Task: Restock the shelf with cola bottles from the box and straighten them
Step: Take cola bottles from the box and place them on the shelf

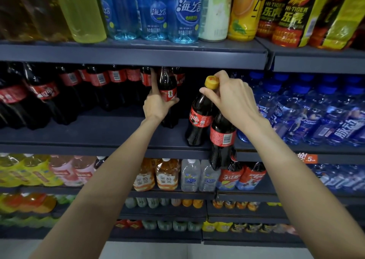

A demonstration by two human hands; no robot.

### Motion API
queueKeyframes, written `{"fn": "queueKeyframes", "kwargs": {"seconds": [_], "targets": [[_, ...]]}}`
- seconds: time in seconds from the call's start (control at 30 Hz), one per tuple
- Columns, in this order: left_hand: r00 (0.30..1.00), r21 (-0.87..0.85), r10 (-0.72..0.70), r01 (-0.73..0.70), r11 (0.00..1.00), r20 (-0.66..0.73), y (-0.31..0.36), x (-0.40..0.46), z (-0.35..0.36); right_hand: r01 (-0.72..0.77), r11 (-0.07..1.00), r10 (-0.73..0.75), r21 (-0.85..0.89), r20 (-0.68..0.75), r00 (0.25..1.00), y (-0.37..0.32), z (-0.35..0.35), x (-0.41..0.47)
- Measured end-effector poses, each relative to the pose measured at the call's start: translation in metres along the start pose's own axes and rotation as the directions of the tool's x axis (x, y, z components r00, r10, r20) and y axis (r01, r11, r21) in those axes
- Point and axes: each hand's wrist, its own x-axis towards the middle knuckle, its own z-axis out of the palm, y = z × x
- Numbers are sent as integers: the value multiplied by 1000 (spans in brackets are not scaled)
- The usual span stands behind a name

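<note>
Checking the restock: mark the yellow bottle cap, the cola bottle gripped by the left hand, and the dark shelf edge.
yellow bottle cap (212,82), head view, cap side.
cola bottle in left hand (168,95), head view, red label.
dark shelf edge (79,150), head view, front lip.

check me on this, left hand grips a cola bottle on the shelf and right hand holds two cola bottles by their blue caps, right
Not quite: the head view shows a yellow cap, not blue; the second is hidden. The left hand does grip a cola bottle on the shelf, and the right hand holds two cola bottles.
</note>
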Motion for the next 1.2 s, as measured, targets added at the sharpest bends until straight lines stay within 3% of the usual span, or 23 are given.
{"fn": "queueKeyframes", "kwargs": {"seconds": [0.2, 0.3, 0.37, 0.47, 0.5, 0.57, 0.7, 0.87, 1.03, 1.2], "targets": [[991, -144, -115, 123, 982, 66, 2, -2, 2, -15, 1000, 15, 16, -1, 1000, 3, 0, 1], [986, -402, -153, 117, 908, -59, 15, -25, -8, -8, 999, 8, 31, 1, 1000, 3, 1, 1], [997, -544, -1, -41, 838, -77, 23, -58, -12, 12, 999, -12, 49, -8, 1000, 2, 0, 0], [917, -510, 317, -158, 846, 241, 27, -94, -12, 56, 996, -55, 74, -23, 998, 1, -3, -3], [873, -467, 348, -164, 869, 341, 26, -96, -9, 74, 993, -72, 89, -25, 997, 0, -4, -5], [852, -371, 355, -210, 905, 385, 25, -95, -4, 112, 984, -109, 137, -28, 994, -3, -5, -8], [920, -287, 331, -265, 920, 210, 17, -102, -7, 99, 937, -94, 336, -34, 995, 0, -7, -13], [988, -446, 148, -147, 883, -33, -1, -99, -34, 48, 853, 137, 520, -312, 940, 5, -2, -13], [969, -265, -25, -42, 963, -245, -24, -80, -57, 185, 889, 100, 419, -571, 815, -14, 3, -5], [969, -107, -11, -16, 994, -247, -46, -59, -57, 214, 919, 48, 330, -634, 772, -14, 16, 4]]}}
